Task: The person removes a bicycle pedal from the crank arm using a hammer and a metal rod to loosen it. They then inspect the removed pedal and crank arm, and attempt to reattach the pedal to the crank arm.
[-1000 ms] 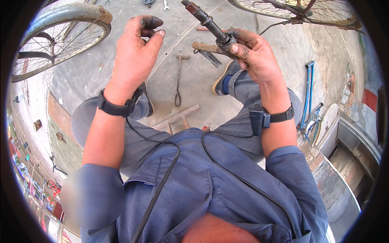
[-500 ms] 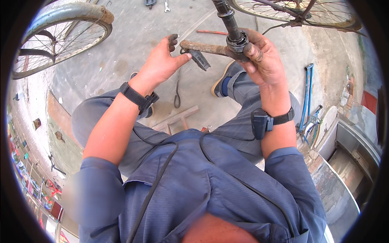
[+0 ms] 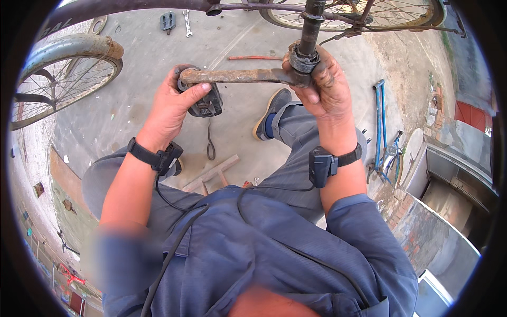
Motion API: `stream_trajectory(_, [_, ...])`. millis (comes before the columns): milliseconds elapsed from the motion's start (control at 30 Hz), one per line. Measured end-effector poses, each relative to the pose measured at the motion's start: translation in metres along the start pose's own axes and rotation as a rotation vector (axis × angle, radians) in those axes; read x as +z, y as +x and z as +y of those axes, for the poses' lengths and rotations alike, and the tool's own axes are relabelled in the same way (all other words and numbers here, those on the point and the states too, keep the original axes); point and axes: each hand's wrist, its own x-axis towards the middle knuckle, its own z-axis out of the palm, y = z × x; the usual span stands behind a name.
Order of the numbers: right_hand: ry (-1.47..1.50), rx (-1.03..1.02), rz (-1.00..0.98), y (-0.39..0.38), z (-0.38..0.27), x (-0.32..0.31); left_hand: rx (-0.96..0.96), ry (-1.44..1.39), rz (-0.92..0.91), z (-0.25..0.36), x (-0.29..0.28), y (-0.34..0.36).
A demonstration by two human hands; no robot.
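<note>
A rusty crank arm [image 3: 237,76] lies almost level between my two hands, its left end carrying a black pedal [image 3: 208,104]. My left hand [image 3: 171,105] is closed round that left end, thumb on top and the fingers mostly hidden behind. Around the crank's other end my right hand [image 3: 332,87] is closed, beside a greasy dark ring [image 3: 303,61]. The ring sits at the lower end of a black tube [image 3: 314,24] coming down from the top edge. My right fingers partly cover the joint.
On the concrete floor ahead lie a loose black pedal [image 3: 168,22], a spanner [image 3: 187,24] and a red rod [image 3: 255,58]. A bicycle wheel [image 3: 79,63] is at left, another wheel [image 3: 401,16] behind the tube. Blue frame tubes [image 3: 378,121] are at right.
My left hand, earlier open beside the pedal, has closed on the crank's end. The pedal has swung round and hangs under the crank. More of the bicycle frame shows at the top.
</note>
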Motion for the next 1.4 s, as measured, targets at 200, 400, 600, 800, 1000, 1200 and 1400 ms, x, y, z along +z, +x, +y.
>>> stream_trajectory(200, [-0.061, 0.004, 0.112, -0.002, -0.006, -0.004, 0.132, 0.123, 0.081, 0.024, -0.004, -0.011])
stream_trajectory(400, [-0.03, -0.073, 0.128, 0.002, -0.001, -0.002, 0.28, 0.156, 0.095, 0.034, -0.007, -0.02])
stream_trajectory(600, [-0.098, -0.136, 0.228, 0.005, 0.003, -0.001, 0.353, 0.285, 0.102, 0.039, -0.004, -0.026])
stream_trajectory(800, [-0.152, -0.189, 0.3, 0.004, 0.005, 0.001, 0.377, 0.306, 0.108, 0.039, -0.001, -0.027])
stream_trajectory(1000, [-0.146, -0.144, 0.275, 0.002, 0.0, 0.0, 0.359, 0.23, 0.092, 0.036, -0.002, -0.025])
stream_trajectory(1200, [-0.096, -0.114, 0.169, 0.0, -0.004, -0.001, 0.36, 0.199, 0.085, 0.033, -0.006, -0.024])
stream_trajectory(1400, [-0.122, -0.077, 0.073, -0.002, -0.008, -0.002, 0.222, 0.224, 0.061, 0.034, -0.015, -0.025])
